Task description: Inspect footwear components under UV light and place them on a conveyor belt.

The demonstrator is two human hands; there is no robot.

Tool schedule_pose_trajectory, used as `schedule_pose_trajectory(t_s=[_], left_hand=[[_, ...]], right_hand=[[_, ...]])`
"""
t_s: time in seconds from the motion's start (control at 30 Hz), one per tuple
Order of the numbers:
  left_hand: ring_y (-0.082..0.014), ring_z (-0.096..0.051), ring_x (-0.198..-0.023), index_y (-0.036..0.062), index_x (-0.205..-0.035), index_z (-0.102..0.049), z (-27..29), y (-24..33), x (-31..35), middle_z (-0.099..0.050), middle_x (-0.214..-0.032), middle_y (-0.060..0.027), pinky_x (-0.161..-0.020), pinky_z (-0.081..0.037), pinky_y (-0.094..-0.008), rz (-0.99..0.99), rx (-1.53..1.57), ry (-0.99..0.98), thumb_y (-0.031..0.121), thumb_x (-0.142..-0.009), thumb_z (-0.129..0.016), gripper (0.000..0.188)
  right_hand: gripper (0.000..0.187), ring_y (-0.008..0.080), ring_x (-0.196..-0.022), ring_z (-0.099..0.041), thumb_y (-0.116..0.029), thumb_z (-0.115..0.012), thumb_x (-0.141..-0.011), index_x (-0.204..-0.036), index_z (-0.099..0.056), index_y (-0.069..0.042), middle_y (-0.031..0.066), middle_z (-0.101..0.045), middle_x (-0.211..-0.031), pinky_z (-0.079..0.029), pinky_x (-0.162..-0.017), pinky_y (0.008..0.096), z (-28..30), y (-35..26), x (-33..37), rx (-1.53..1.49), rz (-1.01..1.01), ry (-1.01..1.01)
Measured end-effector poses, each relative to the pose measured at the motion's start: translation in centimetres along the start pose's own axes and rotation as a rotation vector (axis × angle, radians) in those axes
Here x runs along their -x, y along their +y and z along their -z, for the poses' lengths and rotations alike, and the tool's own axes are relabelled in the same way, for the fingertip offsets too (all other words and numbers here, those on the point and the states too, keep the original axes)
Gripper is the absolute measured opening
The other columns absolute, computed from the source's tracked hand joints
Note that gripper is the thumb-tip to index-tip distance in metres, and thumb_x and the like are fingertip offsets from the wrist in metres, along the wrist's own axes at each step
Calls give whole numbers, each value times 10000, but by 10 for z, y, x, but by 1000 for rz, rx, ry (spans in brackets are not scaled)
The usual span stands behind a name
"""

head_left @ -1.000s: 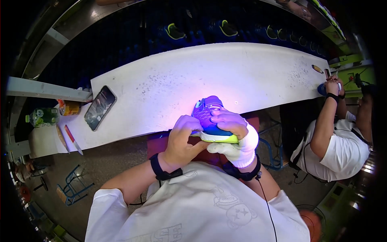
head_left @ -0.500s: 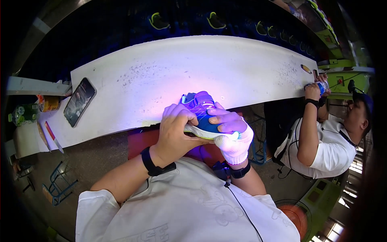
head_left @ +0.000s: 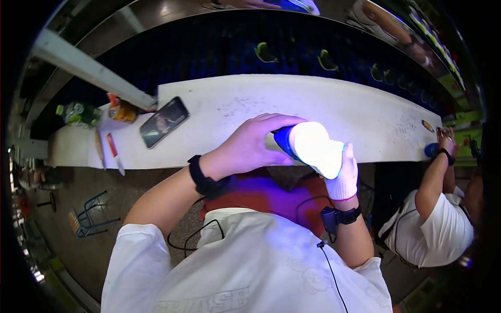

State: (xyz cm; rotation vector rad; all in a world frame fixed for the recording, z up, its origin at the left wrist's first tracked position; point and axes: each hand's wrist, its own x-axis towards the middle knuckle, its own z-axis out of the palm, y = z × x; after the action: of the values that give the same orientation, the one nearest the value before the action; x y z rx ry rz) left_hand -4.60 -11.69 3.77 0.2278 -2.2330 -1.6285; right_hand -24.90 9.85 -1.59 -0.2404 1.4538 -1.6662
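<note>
A blue shoe is tilted up above the near edge of the white table, its pale sole facing me and glowing bright white-violet under strong light. My bare left hand curves round the shoe's left end, its fingers over the far side and its thumb below. At the other end, my right hand, in a white glove with bare fingertips, grips the shoe. Most of the shoe's upper is hidden behind the sole.
A phone, red-handled knife, second slim tool, orange can and green bottle lie or stand left on the table. Shoes line a dark strip beyond. A co-worker sits right; a stool stands left.
The shoe has turned from upper-side up to sole toward me and moved right. My left hand has shifted to its left end. The view has swung left.
</note>
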Motion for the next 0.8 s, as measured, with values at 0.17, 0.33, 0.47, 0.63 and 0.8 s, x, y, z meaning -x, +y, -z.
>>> schedule_pose_trajectory(t_s=[0.17,0.33,0.47,0.63,0.8], left_hand=[[-317,-703,-1066,69,-1284,-736,-7,17,-11,-751,-1142,-127,-988,-560,-418,-87,-262,161,330,-641,-1015,748],[-386,-729,-1047,31,-1156,-722,1,27,-17,-771,-1081,-176,-954,-573,-463,128,-455,99,501,-631,-986,753],[-330,-761,-909,30,-1106,-744,18,28,-14,-789,-978,-138,-870,-596,-416,343,-406,-17,462,-652,-1010,680],[-146,-762,-873,15,-1083,-749,20,11,-7,-803,-983,-67,-813,-608,-316,463,-247,104,212,-748,-1012,469],[-168,-789,-910,5,-1094,-756,16,10,-25,-819,-1008,-86,-831,-624,-322,447,-276,90,245,-783,-995,459]], right_hand=[[1110,237,-1260,-587,-883,-659,-868,-1472,-533,40,123,-589,-1355,-471,-1113,403,-63,-34,-16,276,508,-402],[687,217,-1170,-596,-560,-770,-915,-1258,-654,24,104,-593,-1250,-470,-1060,369,-97,-50,-34,416,645,-481],[198,191,-980,-605,-209,-678,-1000,-992,-655,-13,86,-615,-1069,-524,-921,347,-107,-38,-54,-195,449,-524],[176,176,-919,-507,-199,-629,-1024,-997,-582,-32,57,-551,-1003,-466,-866,340,-135,-43,-69,-290,142,-536],[128,103,-939,-535,-144,-655,-1051,-1079,-668,-19,22,-603,-1016,-482,-882,290,-136,-58,-67,136,219,-537]])
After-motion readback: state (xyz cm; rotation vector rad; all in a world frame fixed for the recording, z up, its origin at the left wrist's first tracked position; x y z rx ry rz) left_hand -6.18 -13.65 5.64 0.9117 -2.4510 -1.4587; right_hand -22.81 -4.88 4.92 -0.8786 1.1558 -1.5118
